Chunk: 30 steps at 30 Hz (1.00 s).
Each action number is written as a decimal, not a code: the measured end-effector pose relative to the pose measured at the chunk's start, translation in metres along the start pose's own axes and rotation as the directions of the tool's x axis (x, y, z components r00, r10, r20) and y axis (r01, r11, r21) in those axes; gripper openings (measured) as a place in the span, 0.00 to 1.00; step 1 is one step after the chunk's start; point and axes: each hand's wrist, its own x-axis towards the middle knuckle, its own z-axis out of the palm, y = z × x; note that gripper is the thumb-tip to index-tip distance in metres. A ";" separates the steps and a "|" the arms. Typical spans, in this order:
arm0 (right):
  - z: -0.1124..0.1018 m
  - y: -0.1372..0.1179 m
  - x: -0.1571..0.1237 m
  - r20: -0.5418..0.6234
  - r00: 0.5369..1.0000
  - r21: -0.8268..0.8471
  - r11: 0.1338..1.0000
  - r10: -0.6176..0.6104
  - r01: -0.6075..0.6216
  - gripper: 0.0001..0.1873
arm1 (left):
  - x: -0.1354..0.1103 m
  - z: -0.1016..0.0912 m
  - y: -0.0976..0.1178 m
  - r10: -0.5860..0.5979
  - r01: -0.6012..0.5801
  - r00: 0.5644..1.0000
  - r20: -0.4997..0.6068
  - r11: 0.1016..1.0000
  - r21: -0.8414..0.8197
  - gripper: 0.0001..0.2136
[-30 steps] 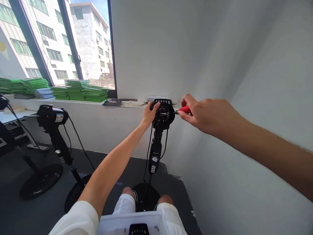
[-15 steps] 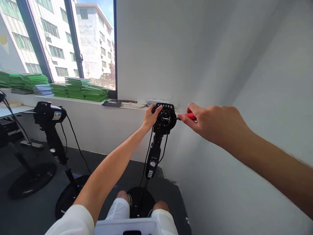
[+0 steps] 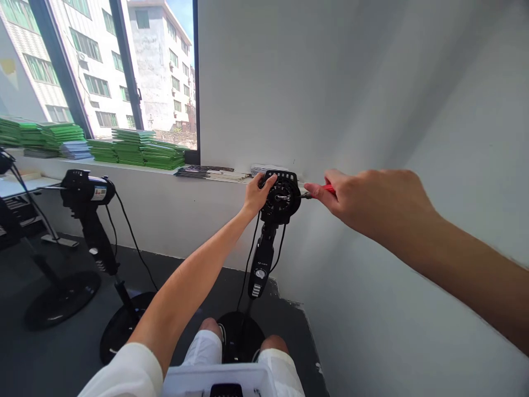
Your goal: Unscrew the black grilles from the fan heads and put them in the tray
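A black fan motor head (image 3: 282,198) stands on a black stand (image 3: 260,264) in front of me, its round base (image 3: 239,336) between my knees. My left hand (image 3: 257,194) grips the left side of the motor head, fingers curled over its edge. My right hand (image 3: 372,203) is closed on a red-handled screwdriver (image 3: 326,189) whose dark tip touches the right side of the motor head.
A second bladeless fan stand (image 3: 88,190) with cable stands at left, with another round base (image 3: 61,298) beyond it. Stacks of green booklets (image 3: 136,148) line the window sill. A white wall (image 3: 413,110) closes the right side. A white box (image 3: 219,383) rests on my lap.
The view has shifted slightly. My right hand has slid a little right and turned over the screwdriver, hiding more of its red handle; my left hand keeps its hold on the motor head.
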 end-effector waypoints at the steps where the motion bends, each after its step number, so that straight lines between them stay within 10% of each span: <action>1: 0.000 0.001 0.000 0.004 1.000 0.029 0.999 -0.020 0.020 0.29 | 0.000 0.000 0.000 -0.002 0.002 1.000 -0.001 1.000 0.002 0.18; 30: 0.005 0.010 -0.002 -0.004 0.999 0.099 0.994 0.038 -0.038 0.27 | -0.002 -0.002 0.002 0.031 -0.031 1.000 -0.001 0.999 0.024 0.19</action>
